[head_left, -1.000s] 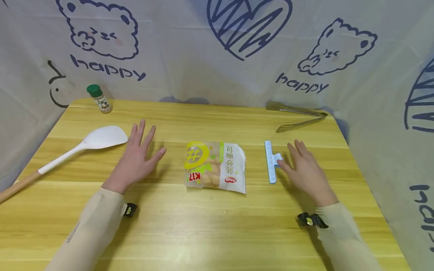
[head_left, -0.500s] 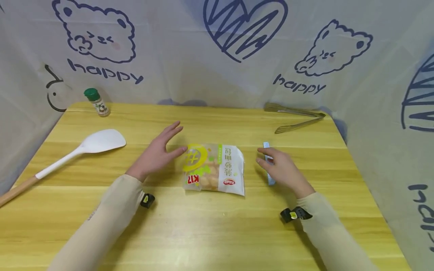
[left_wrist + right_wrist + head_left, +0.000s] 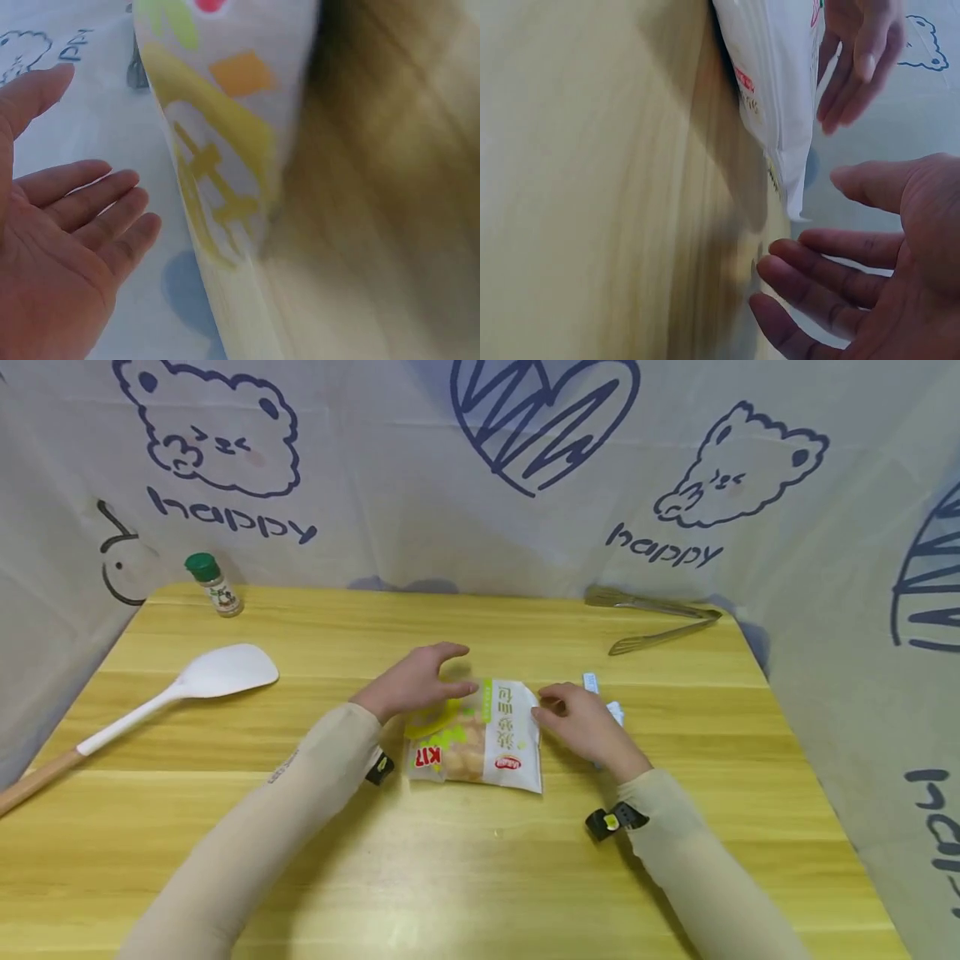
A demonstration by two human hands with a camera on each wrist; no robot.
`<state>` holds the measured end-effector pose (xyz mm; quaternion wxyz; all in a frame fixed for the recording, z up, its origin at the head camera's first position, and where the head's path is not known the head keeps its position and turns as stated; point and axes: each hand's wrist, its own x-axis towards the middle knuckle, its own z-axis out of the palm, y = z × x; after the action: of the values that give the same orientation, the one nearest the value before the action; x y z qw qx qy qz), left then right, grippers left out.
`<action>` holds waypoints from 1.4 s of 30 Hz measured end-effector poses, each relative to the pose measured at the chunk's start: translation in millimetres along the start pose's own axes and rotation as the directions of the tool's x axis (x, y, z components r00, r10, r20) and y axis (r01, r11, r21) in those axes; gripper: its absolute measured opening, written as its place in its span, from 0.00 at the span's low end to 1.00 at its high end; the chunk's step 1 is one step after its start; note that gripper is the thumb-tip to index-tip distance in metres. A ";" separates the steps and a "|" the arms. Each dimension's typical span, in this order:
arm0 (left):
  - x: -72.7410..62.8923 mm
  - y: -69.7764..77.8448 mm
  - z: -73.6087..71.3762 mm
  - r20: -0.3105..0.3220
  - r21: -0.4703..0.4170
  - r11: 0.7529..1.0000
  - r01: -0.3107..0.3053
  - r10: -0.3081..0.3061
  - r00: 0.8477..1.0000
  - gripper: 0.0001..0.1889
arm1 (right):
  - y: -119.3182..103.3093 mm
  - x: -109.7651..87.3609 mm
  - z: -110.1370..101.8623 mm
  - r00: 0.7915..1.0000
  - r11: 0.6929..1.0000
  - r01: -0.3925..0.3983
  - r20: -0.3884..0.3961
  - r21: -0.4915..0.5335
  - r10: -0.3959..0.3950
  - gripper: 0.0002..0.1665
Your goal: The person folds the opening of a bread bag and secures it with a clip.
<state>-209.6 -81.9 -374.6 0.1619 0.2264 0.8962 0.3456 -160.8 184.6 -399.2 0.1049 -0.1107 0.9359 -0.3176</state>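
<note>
At the desk's [image 3: 450, 877] far left, a white spatula [image 3: 172, 694] and, farther back, a green-capped bottle [image 3: 217, 587]; then the left grip [image 3: 420, 681], fingers extended, thumb well apart, holding nothing, above the far left part of a printed packet [image 3: 495, 747]. Flat at mid-desk, that packet, with the right grip [image 3: 588, 720] near its right edge, fingers loosely bent, holding nothing. Partly hidden there, a light blue clip [image 3: 592, 682]; farther back, spread metal tongs [image 3: 660, 606].

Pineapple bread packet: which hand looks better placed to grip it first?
Right, probably: the right hand is at one end of the packet, open toward it; the left hand only hovers above.
</note>
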 end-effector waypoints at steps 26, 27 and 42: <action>43.0 28.6 17.8 0.195 0.222 0.975 -0.003 -0.041 0.980 0.12 | -13.4 22.9 18.3 0.997 0.997 -0.074 -0.018 0.020 0.075 0.12; 42.0 29.3 17.1 0.182 0.211 0.978 -0.003 -0.036 0.983 0.09 | -13.8 21.9 17.2 0.997 0.997 -0.070 -0.026 0.028 0.071 0.12; 8.0 49.6 -0.9 0.012 -0.047 0.996 -0.078 0.079 0.997 0.06 | -38.4 -4.8 -17.3 0.981 0.986 0.032 -0.196 0.163 0.000 0.12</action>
<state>-202.2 -45.6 -340.7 0.1595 0.2598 0.8771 0.3711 -155.5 166.1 -361.3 0.0190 -0.0774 0.9112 -0.4042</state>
